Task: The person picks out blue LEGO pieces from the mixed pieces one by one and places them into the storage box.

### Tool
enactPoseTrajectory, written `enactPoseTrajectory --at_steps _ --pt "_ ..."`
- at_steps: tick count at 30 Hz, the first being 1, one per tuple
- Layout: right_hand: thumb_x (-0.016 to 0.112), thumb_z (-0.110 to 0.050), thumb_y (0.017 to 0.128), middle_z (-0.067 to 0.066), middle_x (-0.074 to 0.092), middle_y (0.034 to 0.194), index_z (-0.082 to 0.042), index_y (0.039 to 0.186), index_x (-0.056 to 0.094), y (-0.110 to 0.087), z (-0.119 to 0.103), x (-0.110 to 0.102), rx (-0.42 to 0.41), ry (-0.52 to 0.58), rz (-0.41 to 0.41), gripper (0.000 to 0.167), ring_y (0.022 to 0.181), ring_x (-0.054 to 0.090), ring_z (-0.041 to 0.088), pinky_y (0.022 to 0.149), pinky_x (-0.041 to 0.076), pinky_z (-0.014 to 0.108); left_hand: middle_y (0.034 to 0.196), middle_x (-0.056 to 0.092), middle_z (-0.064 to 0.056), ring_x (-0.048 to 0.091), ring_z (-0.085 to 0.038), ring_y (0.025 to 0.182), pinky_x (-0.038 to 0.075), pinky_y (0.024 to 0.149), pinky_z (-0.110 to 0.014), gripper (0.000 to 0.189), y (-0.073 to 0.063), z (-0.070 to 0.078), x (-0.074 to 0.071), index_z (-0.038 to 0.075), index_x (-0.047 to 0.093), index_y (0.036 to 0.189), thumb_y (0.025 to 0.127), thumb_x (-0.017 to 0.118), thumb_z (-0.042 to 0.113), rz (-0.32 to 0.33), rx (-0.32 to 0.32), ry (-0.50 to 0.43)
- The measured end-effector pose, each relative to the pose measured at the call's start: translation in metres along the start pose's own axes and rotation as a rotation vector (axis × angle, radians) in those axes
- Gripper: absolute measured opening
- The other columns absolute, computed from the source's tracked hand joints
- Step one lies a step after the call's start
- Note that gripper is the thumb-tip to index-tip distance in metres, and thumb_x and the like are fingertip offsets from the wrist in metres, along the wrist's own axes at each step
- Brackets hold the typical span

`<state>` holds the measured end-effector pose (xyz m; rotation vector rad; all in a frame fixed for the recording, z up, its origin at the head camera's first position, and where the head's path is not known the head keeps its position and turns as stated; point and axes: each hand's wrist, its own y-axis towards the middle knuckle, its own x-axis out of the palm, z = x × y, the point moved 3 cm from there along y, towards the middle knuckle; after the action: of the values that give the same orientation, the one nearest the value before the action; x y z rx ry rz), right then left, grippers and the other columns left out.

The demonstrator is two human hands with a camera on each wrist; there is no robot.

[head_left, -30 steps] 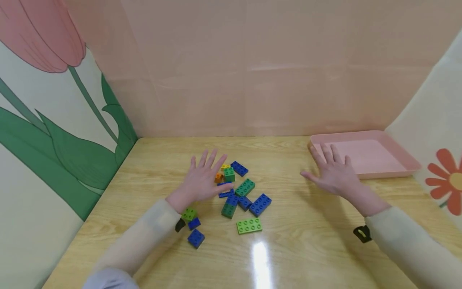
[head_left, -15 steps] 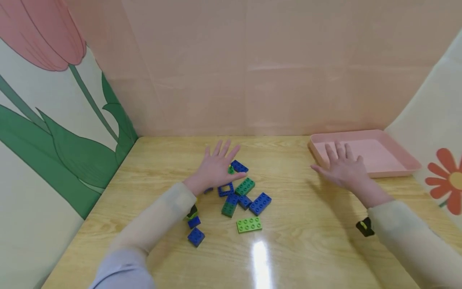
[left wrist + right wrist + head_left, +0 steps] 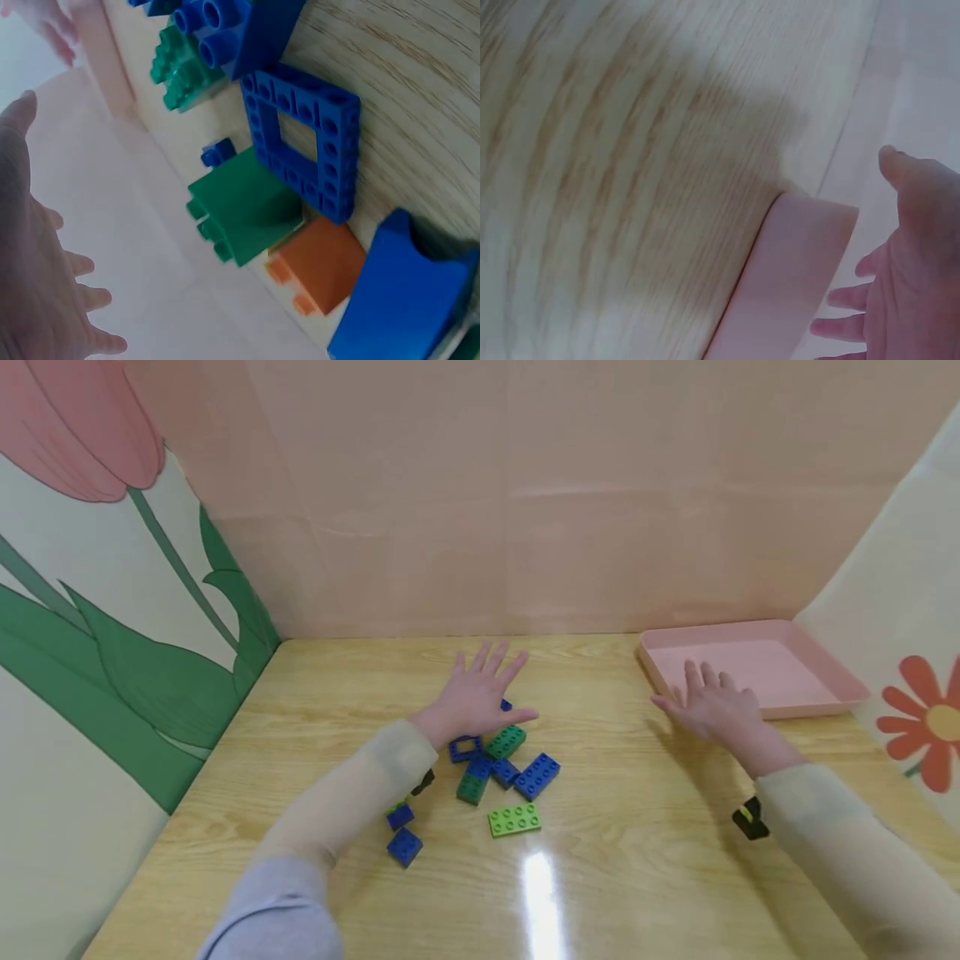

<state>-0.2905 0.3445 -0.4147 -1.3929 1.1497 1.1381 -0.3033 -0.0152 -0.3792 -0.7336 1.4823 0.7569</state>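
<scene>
My left hand (image 3: 478, 695) hovers with spread fingers over the far end of a loose group of toy bricks, holding nothing. It hides several of them in the head view. In the left wrist view a blue square frame brick (image 3: 341, 142), a green brick (image 3: 244, 206), an orange brick (image 3: 324, 262) and a blue curved brick (image 3: 405, 292) lie below it. Near the pink tray (image 3: 825, 703) my right hand (image 3: 716, 708) is held above the table, fingers extended and nothing in them. The right wrist view shows that hand beside the tray's wall (image 3: 787, 262).
Closer to me lie a lime brick (image 3: 514, 820), a long blue brick (image 3: 537, 777) and a small blue brick (image 3: 405, 847). A pink sheet (image 3: 465, 510) closes off the back of the wooden table (image 3: 630, 860). Flower-printed cloths hang at both sides.
My left hand has moved right and farther away across the bricks, covering different ones. The right hand has shifted slightly right, toward the tray. The bricks stay where they were.
</scene>
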Motion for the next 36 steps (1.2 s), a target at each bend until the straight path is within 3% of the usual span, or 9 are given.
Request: enactPoseTrajectory --at_steps 5,9,12,13,20,27,36 --pt "0.019 -0.066 0.097 0.045 0.025 0.139 0.015 0.147 0.005 0.002 -0.002 0.002 -0.035 -0.031 -0.026 0.096 0.114 0.039 0.064 0.082 0.037 0.071 0.162 0.0 -0.009 -0.001 -0.033 0.146 0.011 0.11 -0.063 0.093 0.011 0.008 0.005 0.029 -0.004 0.156 0.086 0.027 0.081 -0.011 0.027 0.038" --pt "0.025 -0.051 0.104 0.044 0.033 0.135 0.016 0.145 0.019 0.001 -0.006 0.004 -0.099 -0.114 -0.068 0.079 0.107 0.051 0.058 0.073 0.046 0.064 0.162 -0.003 -0.008 0.001 -0.032 0.146 0.011 0.111 -0.061 0.094 0.019 0.015 0.007 0.03 -0.007 0.156 0.085 0.025 0.082 -0.034 0.042 0.077" --pt "0.03 -0.044 0.105 0.043 0.04 0.132 0.015 0.143 0.025 -0.001 -0.009 0.005 -0.105 -0.135 -0.068 0.071 0.104 0.054 0.055 0.07 0.048 0.061 0.162 0.0 -0.009 0.005 -0.032 0.146 0.014 0.111 -0.06 0.094 0.024 0.02 0.005 0.029 -0.006 0.156 0.085 0.026 0.082 -0.032 0.062 0.1" --pt "0.03 -0.047 0.104 0.041 0.044 0.129 0.016 0.142 0.026 -0.001 -0.009 0.005 -0.08 -0.095 -0.049 0.074 0.102 0.054 0.055 0.071 0.048 0.062 0.162 0.001 -0.009 0.006 -0.032 0.146 0.015 0.111 -0.059 0.094 0.026 0.022 0.005 0.029 -0.005 0.156 0.085 0.026 0.082 -0.032 0.069 0.1" --pt "0.04 -0.034 0.102 0.032 0.058 0.102 0.012 0.127 0.04 0.003 -0.01 0.004 -0.098 -0.087 0.014 0.052 0.081 0.06 0.047 0.06 0.048 0.057 0.162 0.004 -0.009 0.009 -0.03 0.146 0.016 0.112 -0.056 0.091 0.041 0.035 0.005 0.029 -0.001 0.157 0.087 0.029 0.08 -0.046 0.082 0.124" --pt "0.042 -0.029 0.101 0.018 0.058 0.083 0.009 0.12 0.048 0.004 -0.015 0.007 -0.125 -0.082 0.063 0.042 0.069 0.059 0.035 0.055 0.048 0.052 0.162 0.007 -0.008 0.011 -0.029 0.146 0.018 0.113 -0.053 0.091 0.052 0.051 0.003 0.029 -0.001 0.157 0.086 0.025 0.081 -0.054 0.105 0.195" --pt "0.044 -0.023 0.1 0.008 0.051 0.062 0.004 0.104 0.049 0.002 -0.021 0.006 -0.171 -0.069 0.135 0.028 0.055 0.054 0.029 0.047 0.045 0.05 0.162 0.007 -0.007 0.011 -0.028 0.146 0.016 0.113 -0.052 0.09 0.068 0.065 0.009 0.031 -0.003 0.156 0.087 0.027 0.08 -0.071 0.095 0.192"
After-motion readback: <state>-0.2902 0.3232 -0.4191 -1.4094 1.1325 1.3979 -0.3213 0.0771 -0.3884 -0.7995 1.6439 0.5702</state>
